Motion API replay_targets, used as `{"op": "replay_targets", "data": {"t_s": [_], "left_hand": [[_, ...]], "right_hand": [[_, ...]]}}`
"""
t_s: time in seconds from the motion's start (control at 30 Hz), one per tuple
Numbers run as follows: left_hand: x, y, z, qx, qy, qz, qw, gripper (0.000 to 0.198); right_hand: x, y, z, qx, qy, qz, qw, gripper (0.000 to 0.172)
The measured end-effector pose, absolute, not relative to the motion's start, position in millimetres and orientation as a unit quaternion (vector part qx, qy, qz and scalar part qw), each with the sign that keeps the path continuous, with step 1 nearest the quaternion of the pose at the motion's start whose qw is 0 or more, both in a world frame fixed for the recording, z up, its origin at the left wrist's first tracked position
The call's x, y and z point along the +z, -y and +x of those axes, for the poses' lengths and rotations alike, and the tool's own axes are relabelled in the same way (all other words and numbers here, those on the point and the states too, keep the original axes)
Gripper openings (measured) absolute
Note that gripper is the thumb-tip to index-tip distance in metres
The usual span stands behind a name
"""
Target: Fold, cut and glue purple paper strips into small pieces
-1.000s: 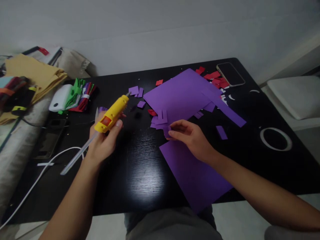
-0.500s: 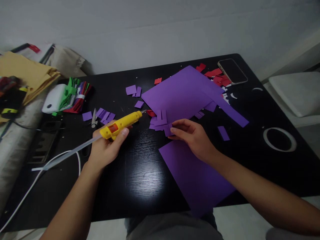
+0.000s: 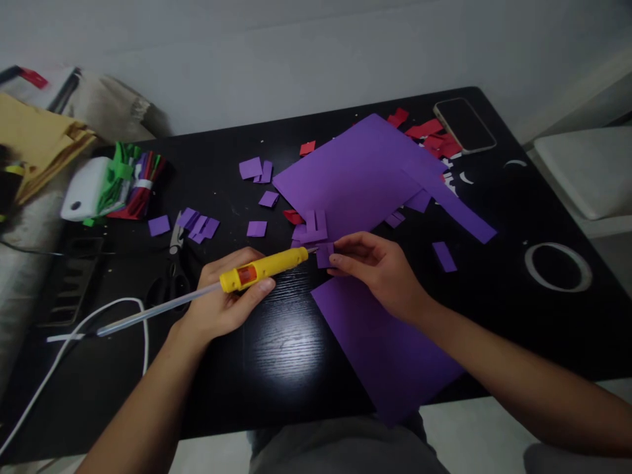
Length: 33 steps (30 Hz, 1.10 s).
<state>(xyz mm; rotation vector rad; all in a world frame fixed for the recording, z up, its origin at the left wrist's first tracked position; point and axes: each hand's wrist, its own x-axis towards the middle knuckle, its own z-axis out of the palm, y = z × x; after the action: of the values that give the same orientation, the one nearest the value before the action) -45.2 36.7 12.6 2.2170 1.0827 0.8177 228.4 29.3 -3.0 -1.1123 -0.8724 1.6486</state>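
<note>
Yellow glue gun slants lengthwise, nozzle pointing right.

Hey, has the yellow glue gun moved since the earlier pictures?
Yes. Judged against the black table, the glue gun in the left hand has moved right and toward the near edge.

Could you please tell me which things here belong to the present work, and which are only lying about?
In the work:
Yellow glue gun, in the left hand
Small purple paper piece, held by the right hand

Seemingly just lying about:
Phone
White ring
Red paper scraps
</note>
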Motion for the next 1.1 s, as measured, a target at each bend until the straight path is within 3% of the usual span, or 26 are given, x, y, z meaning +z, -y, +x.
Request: {"op": "replay_targets", "data": {"t_s": [1.1], "left_hand": [[21.7, -34.4, -36.5, 0.279, -0.397, 0.845, 0.223, 0.022]], "right_hand": [[-0.6, -20.4, 223.3, 0.606, 0.444, -0.466, 0.468, 0.025]]}}
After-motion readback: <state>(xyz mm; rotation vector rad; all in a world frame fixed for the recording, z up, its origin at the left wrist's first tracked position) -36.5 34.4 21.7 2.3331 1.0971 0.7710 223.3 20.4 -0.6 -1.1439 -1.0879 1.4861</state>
